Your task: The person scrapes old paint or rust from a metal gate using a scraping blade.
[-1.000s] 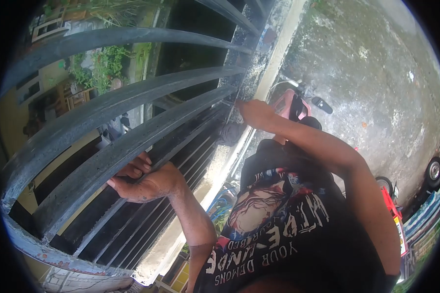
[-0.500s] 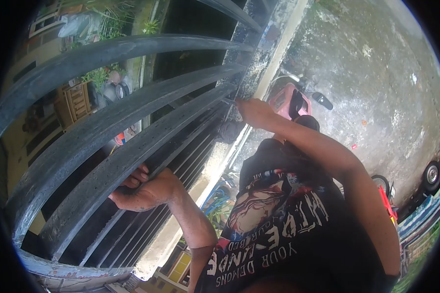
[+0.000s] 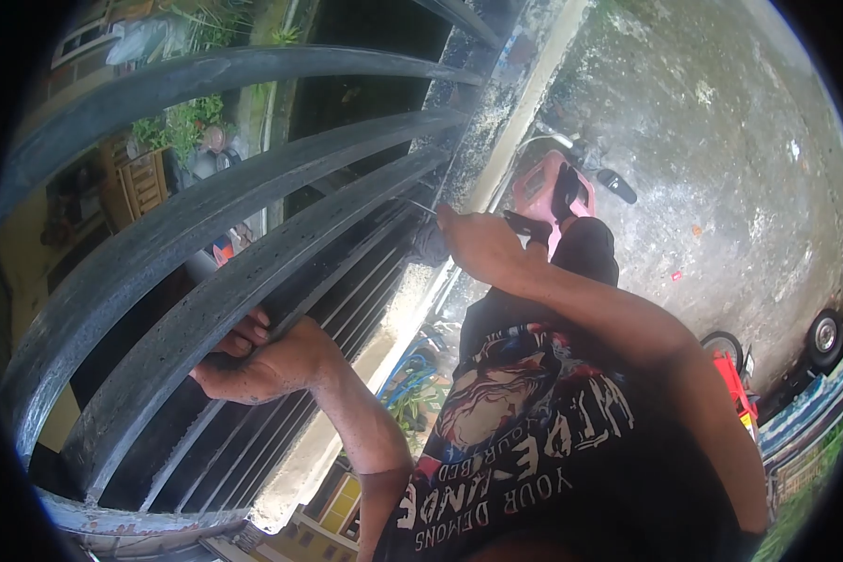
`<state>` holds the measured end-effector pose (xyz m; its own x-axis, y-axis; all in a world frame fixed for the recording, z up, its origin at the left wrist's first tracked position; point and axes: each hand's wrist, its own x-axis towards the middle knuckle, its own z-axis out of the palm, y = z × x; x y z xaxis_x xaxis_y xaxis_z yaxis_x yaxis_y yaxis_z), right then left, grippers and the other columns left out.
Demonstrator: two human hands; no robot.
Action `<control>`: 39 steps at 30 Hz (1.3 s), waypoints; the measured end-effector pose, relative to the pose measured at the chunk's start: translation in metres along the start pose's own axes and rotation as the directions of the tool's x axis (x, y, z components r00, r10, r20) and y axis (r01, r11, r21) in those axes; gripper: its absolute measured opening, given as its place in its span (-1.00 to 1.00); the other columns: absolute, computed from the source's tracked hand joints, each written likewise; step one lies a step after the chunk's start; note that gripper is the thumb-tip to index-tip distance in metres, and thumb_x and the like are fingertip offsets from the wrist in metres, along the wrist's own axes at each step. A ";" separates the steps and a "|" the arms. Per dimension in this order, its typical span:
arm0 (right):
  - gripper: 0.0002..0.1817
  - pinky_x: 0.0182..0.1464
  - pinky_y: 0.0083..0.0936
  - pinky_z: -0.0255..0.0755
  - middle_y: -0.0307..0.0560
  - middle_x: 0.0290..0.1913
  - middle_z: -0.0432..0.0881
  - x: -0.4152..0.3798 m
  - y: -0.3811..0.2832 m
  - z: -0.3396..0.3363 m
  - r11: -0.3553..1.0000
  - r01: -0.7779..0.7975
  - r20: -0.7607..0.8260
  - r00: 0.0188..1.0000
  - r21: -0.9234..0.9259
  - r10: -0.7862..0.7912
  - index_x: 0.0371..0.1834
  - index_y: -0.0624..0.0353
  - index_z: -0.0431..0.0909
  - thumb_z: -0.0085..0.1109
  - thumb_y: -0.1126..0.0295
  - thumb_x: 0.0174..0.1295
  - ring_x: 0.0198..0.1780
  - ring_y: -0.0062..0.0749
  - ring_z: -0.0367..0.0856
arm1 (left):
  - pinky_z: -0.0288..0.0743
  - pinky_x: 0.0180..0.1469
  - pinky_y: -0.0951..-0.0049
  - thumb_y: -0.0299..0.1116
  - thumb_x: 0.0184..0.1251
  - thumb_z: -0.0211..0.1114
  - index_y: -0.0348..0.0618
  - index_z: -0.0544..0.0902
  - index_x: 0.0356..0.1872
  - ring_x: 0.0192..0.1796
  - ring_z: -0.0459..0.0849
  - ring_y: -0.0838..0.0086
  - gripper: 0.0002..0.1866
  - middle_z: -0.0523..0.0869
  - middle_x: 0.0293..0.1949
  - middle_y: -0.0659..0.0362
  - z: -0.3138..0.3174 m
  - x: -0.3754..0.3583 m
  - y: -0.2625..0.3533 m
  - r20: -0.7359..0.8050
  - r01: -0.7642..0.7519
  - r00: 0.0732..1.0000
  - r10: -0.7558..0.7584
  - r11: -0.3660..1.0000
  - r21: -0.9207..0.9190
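Grey metal bars [image 3: 192, 337]: clasps one in left hand [image 3: 267, 367], with curled grip. Pinches thin rod [image 3: 420, 203] in right hand [image 3: 485, 251], near dark cloth [image 3: 427, 242], with black slipper [image 3: 616, 185] on concrete [image 3: 740, 178] beyond.

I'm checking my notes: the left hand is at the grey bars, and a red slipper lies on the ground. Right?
Not quite: the slipper on the ground is black, as the head view shows. The left hand is at the grey bars.
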<state>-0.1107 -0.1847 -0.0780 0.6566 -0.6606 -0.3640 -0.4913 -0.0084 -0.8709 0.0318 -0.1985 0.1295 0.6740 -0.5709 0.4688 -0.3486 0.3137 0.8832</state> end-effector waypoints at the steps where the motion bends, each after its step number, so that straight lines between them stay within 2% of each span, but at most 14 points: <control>1: -0.68 -0.34 0.08 0.51 0.31 -0.51 0.64 0.007 0.009 0.009 1.000 0.005 -0.043 0.999 -0.001 -0.005 0.06 0.38 0.42 0.00 0.47 0.27 -0.38 0.26 0.69 | 0.37 -0.55 0.60 -0.04 0.49 0.06 0.08 0.31 -0.60 -0.65 0.29 0.68 -0.58 0.23 -0.67 0.37 0.000 0.000 0.000 0.009 -0.004 1.000 0.004 1.000 0.001; 3: -0.67 -0.33 0.07 0.52 0.30 -0.51 0.64 0.018 0.024 0.014 0.999 -0.035 -0.032 0.999 0.002 0.035 0.08 0.38 0.42 0.00 0.47 0.27 -0.38 0.25 0.69 | 0.42 -0.54 0.60 -0.04 0.51 0.05 0.08 0.36 -0.62 -0.67 0.35 0.68 -0.57 0.29 -0.70 0.37 -0.001 0.001 0.000 0.012 -0.013 1.000 0.013 1.000 -0.001; 4: -0.65 -0.33 0.06 0.53 0.29 -0.51 0.65 0.021 0.028 0.014 0.997 -0.076 -0.023 0.997 0.001 0.076 0.10 0.38 0.43 0.01 0.46 0.28 -0.38 0.24 0.70 | 0.37 -0.55 0.61 -0.04 0.49 0.06 0.08 0.30 -0.61 -0.65 0.28 0.67 -0.58 0.22 -0.67 0.37 -0.002 0.001 -0.001 0.008 -0.010 1.000 0.010 1.000 -0.020; 9: -0.65 -0.30 0.05 0.54 0.28 -0.47 0.66 0.010 0.013 0.003 0.999 -0.029 0.022 0.999 -0.034 0.029 0.11 0.36 0.43 0.01 0.47 0.27 -0.32 0.22 0.71 | 0.28 -0.55 0.61 -0.02 0.47 0.07 0.08 0.26 -0.59 -0.63 0.21 0.67 -0.58 0.16 -0.64 0.37 -0.006 0.003 -0.004 0.007 -0.033 0.999 0.033 0.999 -0.008; 11: -0.63 -0.29 0.05 0.55 0.28 -0.45 0.67 0.023 0.031 0.017 0.991 -0.101 -0.016 0.995 -0.091 0.100 0.13 0.34 0.44 0.01 0.48 0.25 -0.30 0.21 0.72 | 0.57 -0.43 0.53 0.00 0.51 0.03 0.07 0.32 -0.62 -0.67 0.34 0.66 -0.55 0.27 -0.70 0.35 -0.011 0.004 -0.003 0.039 -0.001 0.999 0.002 0.999 -0.039; 15: -0.60 -0.27 0.05 0.56 0.29 -0.44 0.67 0.022 0.034 0.015 0.998 -0.057 -0.004 0.998 -0.039 0.057 0.15 0.35 0.42 0.02 0.50 0.23 -0.30 0.25 0.71 | 0.66 -0.32 0.46 0.01 0.51 0.03 0.07 0.32 -0.63 -0.67 0.34 0.65 -0.53 0.27 -0.70 0.34 -0.004 0.003 -0.004 -0.014 -0.030 0.999 0.031 0.999 0.028; 17: -0.60 -0.27 0.05 0.56 0.28 -0.44 0.67 0.014 0.012 0.007 0.997 -0.066 -0.001 0.998 -0.041 0.066 0.15 0.35 0.42 0.02 0.50 0.22 -0.29 0.25 0.71 | 0.15 -0.55 0.58 -0.05 0.49 0.08 0.05 0.30 -0.57 -0.61 0.17 0.65 -0.60 0.16 -0.64 0.35 -0.001 0.001 -0.006 -0.008 -0.068 0.998 0.068 0.997 -0.040; 22: -0.59 -0.25 0.07 0.54 0.28 -0.43 0.68 0.026 0.050 0.020 0.995 -0.047 -0.029 0.999 -0.092 0.044 0.14 0.33 0.42 0.07 0.50 0.19 -0.26 0.25 0.71 | 0.14 -0.55 0.58 -0.07 0.50 0.06 0.03 0.32 -0.53 -0.61 0.17 0.64 -0.62 0.14 -0.63 0.35 -0.004 0.001 -0.004 0.031 -0.067 0.997 0.069 0.996 -0.059; 28: -0.60 -0.18 0.06 0.51 0.31 -0.40 0.67 0.025 0.054 0.007 0.996 -0.085 0.045 0.995 0.023 0.084 0.24 0.31 0.38 -0.01 0.37 0.40 -0.24 0.27 0.69 | 0.14 -0.55 0.58 -0.07 0.51 0.05 0.04 0.34 -0.51 -0.61 0.16 0.65 -0.64 0.15 -0.63 0.36 -0.004 0.002 -0.006 0.023 -0.063 0.998 0.064 0.997 -0.053; 31: -0.51 -0.17 0.06 0.51 0.25 -0.40 0.68 0.017 0.058 0.013 0.992 -0.066 0.060 0.996 0.107 0.060 0.40 0.18 0.31 -0.02 0.33 0.43 -0.25 0.25 0.69 | 0.16 -0.55 0.58 -0.06 0.50 0.05 0.05 0.36 -0.51 -0.61 0.17 0.66 -0.65 0.16 -0.62 0.37 -0.008 0.004 -0.004 0.052 -0.042 0.998 0.045 0.998 -0.054; 33: -0.42 -0.18 0.01 0.53 0.21 -0.41 0.68 0.012 0.057 0.016 0.964 0.076 -0.068 0.996 0.253 -0.061 0.54 -0.02 0.19 -0.02 0.33 0.45 -0.27 0.25 0.69 | 0.16 -0.55 0.58 -0.06 0.50 0.05 0.05 0.37 -0.50 -0.62 0.18 0.67 -0.65 0.16 -0.62 0.37 -0.010 0.005 -0.004 0.081 -0.024 0.996 0.030 0.997 -0.070; 35: -0.41 -0.15 0.00 0.53 0.23 -0.39 0.68 0.009 0.055 0.013 0.975 0.038 -0.020 0.999 0.220 -0.035 0.55 -0.10 0.20 -0.02 0.34 0.45 -0.25 0.23 0.69 | 0.42 -0.52 0.57 0.02 0.56 -0.03 0.05 0.35 -0.63 -0.67 0.36 0.64 -0.51 0.28 -0.72 0.34 -0.012 0.007 -0.004 0.120 0.008 0.993 0.009 0.990 -0.143; 37: -0.40 -0.12 -0.02 0.53 0.25 -0.37 0.69 0.010 0.056 0.014 0.983 0.002 0.026 1.000 0.184 -0.007 0.57 -0.18 0.20 -0.02 0.35 0.45 -0.23 0.21 0.70 | 0.42 -0.52 0.57 0.02 0.56 -0.03 0.06 0.34 -0.63 -0.67 0.35 0.64 -0.51 0.28 -0.72 0.34 -0.010 0.007 -0.003 0.103 0.002 0.995 0.010 0.993 -0.117; 39: -0.48 -0.06 -0.10 0.53 0.31 -0.29 0.67 0.016 0.054 0.014 0.954 0.109 -0.096 0.992 0.281 -0.085 0.50 -0.16 0.35 0.00 0.34 0.47 -0.20 0.12 0.70 | 0.43 -0.52 0.57 0.02 0.56 -0.03 0.06 0.34 -0.64 -0.67 0.35 0.64 -0.50 0.28 -0.72 0.34 -0.009 0.005 -0.004 0.084 -0.004 0.996 0.012 0.996 -0.092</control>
<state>-0.1187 -0.1847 -0.1356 0.6380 -0.7265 -0.2553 -0.2362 0.1308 -0.9628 0.0424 -0.1962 0.1286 0.6131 -0.6285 0.4787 -0.2899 0.3846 0.8764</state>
